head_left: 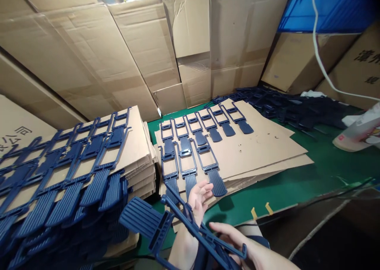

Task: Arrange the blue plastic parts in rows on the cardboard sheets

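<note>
Dark blue plastic frames with ribbed paddle ends, some kind of bracket, are close to me at the bottom centre. My right hand point(237, 240) grips them from the right, its fingers partly hidden behind the bars. One held plastic frame point(192, 228) crosses in front of my left wrist, and a ribbed paddle point(142, 216) sticks out to the left. My left hand point(201, 197) is open, palm turned up with fingers loosely spread, beside the paddle of a frame point(218, 183) lying on a cardboard sheet point(246, 155). Two rows of like frames lie on that sheet.
At left stands a tall stack of cardboard sheets point(141, 163) layered with blue frames point(97, 187). A dark heap of frames point(267, 104) lies at the back right. Cardboard boxes point(118, 56) wall the green table point(276, 195). A white cable point(319, 60) hangs at right, above a whitish container point(356, 131).
</note>
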